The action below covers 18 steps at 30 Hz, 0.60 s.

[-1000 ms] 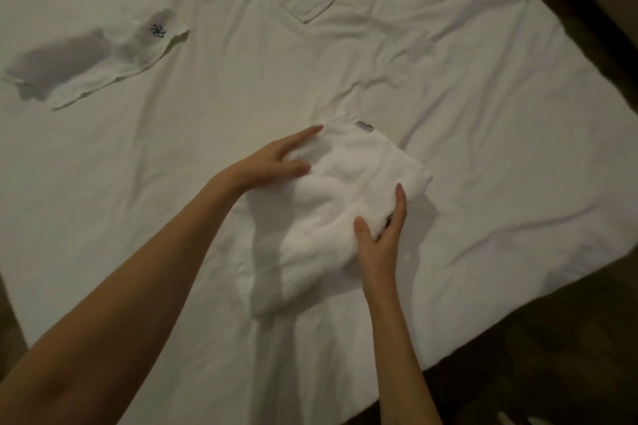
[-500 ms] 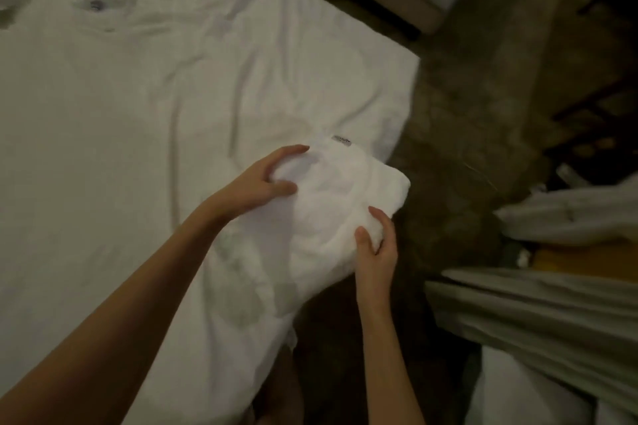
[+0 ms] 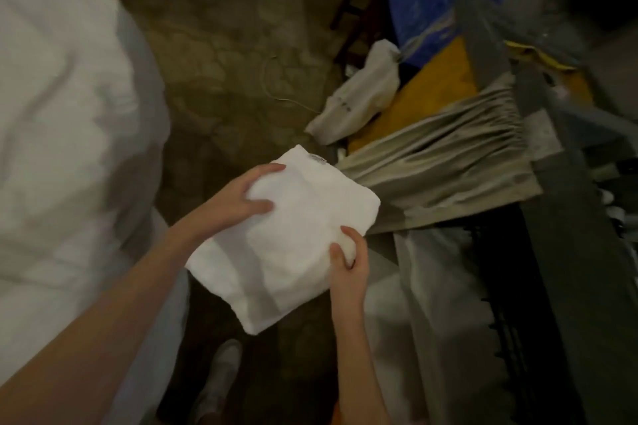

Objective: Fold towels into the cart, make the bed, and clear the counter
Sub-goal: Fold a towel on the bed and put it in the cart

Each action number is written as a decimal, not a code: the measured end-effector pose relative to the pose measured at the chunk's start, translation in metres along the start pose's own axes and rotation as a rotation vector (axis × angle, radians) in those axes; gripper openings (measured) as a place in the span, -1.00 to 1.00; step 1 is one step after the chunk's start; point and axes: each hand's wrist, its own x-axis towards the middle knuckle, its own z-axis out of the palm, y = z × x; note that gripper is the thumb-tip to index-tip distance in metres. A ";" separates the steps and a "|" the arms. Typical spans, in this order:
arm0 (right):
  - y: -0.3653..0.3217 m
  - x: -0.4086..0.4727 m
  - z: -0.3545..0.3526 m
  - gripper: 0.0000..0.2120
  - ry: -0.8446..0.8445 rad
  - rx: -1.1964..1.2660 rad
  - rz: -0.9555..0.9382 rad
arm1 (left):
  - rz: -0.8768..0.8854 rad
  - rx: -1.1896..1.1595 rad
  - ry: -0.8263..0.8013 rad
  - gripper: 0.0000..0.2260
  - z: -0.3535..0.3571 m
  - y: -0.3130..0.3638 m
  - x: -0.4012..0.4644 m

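Between the bed [image 3: 69,114] and the cart [image 3: 552,252], above the dark floor [image 3: 234,45], a folded white towel [image 3: 293,238] is carried in 2 hands, clear of both and just short of the cart's near edge. The left hand [image 3: 241,198] lies on the towel's top face at the side away from the cart, its thumb pressed flat on the cloth and its fingers [image 3: 272,167] curled over the far edge, which looks meant to keep the folds from springing apart in the air. The right hand [image 3: 347,259] takes the edge nearest the cart, thumb and fingers pinching a thick bunch of layers, so the bundle keeps its square shape and hangs level instead of sagging. The towel's small label [image 3: 317,158] sits at the far corner, facing up. On the cart a stack of folded grey linen [image 3: 448,155] lies just past the towel, with a blue bag [image 3: 424,0] further off; the towel seems headed for a place beside that stack. A shoe [image 3: 221,376] shows on the floor below the towel.
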 end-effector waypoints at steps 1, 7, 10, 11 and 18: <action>0.002 0.008 -0.016 -0.77 0.035 -0.013 0.005 | 0.005 0.016 -0.035 -0.53 0.016 0.007 0.013; 0.018 0.038 -0.086 -0.71 0.207 0.044 0.117 | 0.020 0.077 -0.233 -0.53 0.099 0.037 0.075; 0.029 0.041 -0.106 -0.71 0.280 0.059 0.182 | 0.036 0.094 -0.318 -0.52 0.129 0.035 0.091; 0.033 0.040 -0.112 -0.71 0.304 0.066 0.186 | 0.044 0.105 -0.350 -0.51 0.138 0.034 0.095; 0.032 0.011 -0.152 -0.68 0.529 0.125 0.174 | 0.098 0.095 -0.540 -0.52 0.192 0.056 0.099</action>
